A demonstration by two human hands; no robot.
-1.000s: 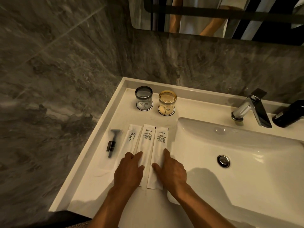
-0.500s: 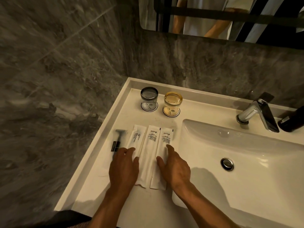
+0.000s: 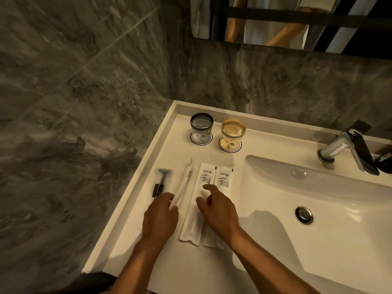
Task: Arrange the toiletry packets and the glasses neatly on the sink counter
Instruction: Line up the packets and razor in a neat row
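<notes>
On the white counter [image 3: 129,240] left of the basin lie several long packets side by side. My left hand [image 3: 160,217] pinches the near part of the toothbrush packet [image 3: 186,181], which is turned up on its edge. Left of it lies the clear razor packet [image 3: 162,181]. My right hand [image 3: 218,209] rests with curled, spread fingers on the middle white packet [image 3: 204,179]; the right white packet [image 3: 224,177] lies against it, partly under that hand. A grey glass [image 3: 201,126] and an amber glass [image 3: 233,129] stand upside down on round coasters at the back.
The sink basin [image 3: 318,209] with its drain [image 3: 304,214] fills the right side. A chrome faucet [image 3: 347,149] and a dark bottle [image 3: 384,164] stand at the back right. Grey marble walls close in on the left and behind; a mirror [image 3: 275,22] hangs above.
My left hand has slid left off the middle packets and taken the toothbrush packet, tipping it on edge. My right hand has shifted left onto the middle packet.
</notes>
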